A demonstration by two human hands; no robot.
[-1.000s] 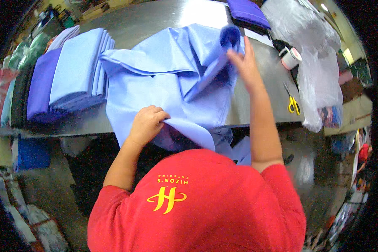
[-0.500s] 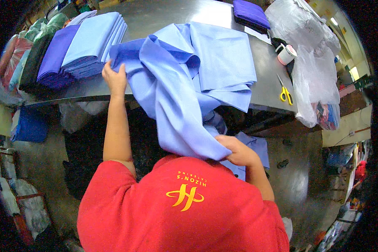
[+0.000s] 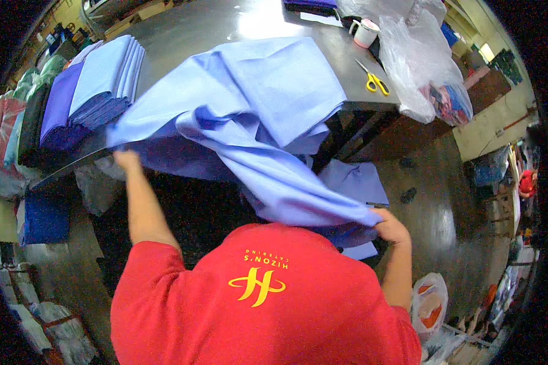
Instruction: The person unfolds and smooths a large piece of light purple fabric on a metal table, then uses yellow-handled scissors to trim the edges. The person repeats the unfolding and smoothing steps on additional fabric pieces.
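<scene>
A large light blue cloth (image 3: 249, 140) is stretched between my hands and slants across the front edge of the metal table. My left hand (image 3: 126, 159), slightly blurred, grips its left corner just below the folded stacks. At the lower right, my right hand (image 3: 393, 228) is closed around another end of it. Loose folds bunch in the middle, and the near part hangs over the edge toward my red shirt. Beneath and behind, a flatter light blue layer (image 3: 292, 85) lies on the tabletop; where one piece ends and the other begins is hard to tell.
Folded light blue cloths (image 3: 106, 76) and purple cloths (image 3: 59, 100) stand at the left. Yellow-handled scissors (image 3: 375, 83), a white mug (image 3: 364, 33) and clear plastic bags (image 3: 402, 67) are at the right. Below the table, light blue cloth (image 3: 356, 182) lies low. A plastic bag (image 3: 429, 301) sits right.
My hands have moved apart, left hand outward and down, right hand outward to the right. The cloth is spread wider between them. The view has shifted, so the table items appear displaced.
</scene>
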